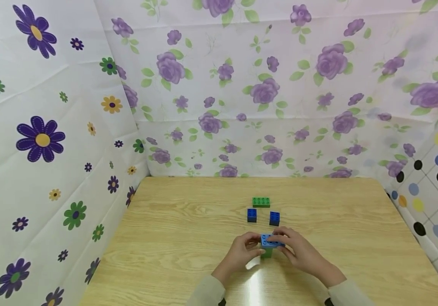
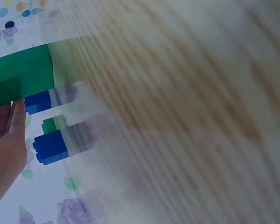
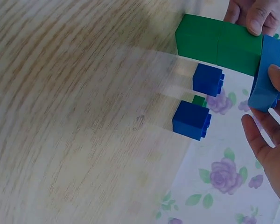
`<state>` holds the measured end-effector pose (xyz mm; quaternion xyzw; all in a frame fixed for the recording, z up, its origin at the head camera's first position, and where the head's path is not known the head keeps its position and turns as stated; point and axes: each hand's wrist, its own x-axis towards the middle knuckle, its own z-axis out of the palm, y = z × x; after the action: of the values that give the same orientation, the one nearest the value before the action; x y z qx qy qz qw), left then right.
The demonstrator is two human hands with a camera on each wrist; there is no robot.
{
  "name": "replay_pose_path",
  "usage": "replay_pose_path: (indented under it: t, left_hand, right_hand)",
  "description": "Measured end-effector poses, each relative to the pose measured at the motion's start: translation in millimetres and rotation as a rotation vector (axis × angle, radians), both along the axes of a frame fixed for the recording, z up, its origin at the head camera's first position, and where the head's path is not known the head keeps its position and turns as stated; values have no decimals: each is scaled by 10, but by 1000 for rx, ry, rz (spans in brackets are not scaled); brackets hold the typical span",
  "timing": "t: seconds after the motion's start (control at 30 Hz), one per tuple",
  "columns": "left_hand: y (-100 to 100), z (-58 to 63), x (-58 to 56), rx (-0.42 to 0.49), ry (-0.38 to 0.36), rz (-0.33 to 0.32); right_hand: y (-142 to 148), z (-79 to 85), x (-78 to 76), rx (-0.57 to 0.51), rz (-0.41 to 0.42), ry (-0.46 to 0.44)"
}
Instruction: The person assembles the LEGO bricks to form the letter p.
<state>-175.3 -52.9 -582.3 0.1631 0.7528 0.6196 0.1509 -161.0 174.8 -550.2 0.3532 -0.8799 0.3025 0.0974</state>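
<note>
The right hand (image 1: 300, 251) pinches a light-blue brick (image 3: 266, 77) atop a green tower (image 3: 217, 44), which the left hand (image 1: 240, 253) seems to hold, well in from the table's (image 1: 173, 255) left, right and far edges.

A sheet-walled booth: flowered sheets (image 1: 203, 80) line the wood-grain surface (image 1: 173, 238) along its far and left edges, a dotted sheet (image 1: 429, 182) its right.

Between the side edges of the counter (image 1: 173, 242), the left hand (image 1: 238, 254) holds a green block (image 1: 266, 253) and the right hand (image 1: 299, 251) grips the light-blue brick (image 1: 265, 244) on top. Closer to the back edge stand two dark-blue bricks (image 1: 252, 216), with a studded green brick (image 1: 261, 202) nearest that edge.
</note>
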Motion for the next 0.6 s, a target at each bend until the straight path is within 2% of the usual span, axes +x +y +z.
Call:
replay_pose_path:
  t: [0.13, 0.37, 0.6]
  left_hand:
    - [-5, 5, -1, 1, -1, -2]
    - [-10, -9, 11, 6, -4, 14]
    - [14, -8, 34, 39, 32, 17]
  right_hand:
    - [-8, 22, -3, 25, -6, -20]
    - [-39, 30, -5, 52, -21, 19]
    - [-47, -12, 30, 28, -69, 55]
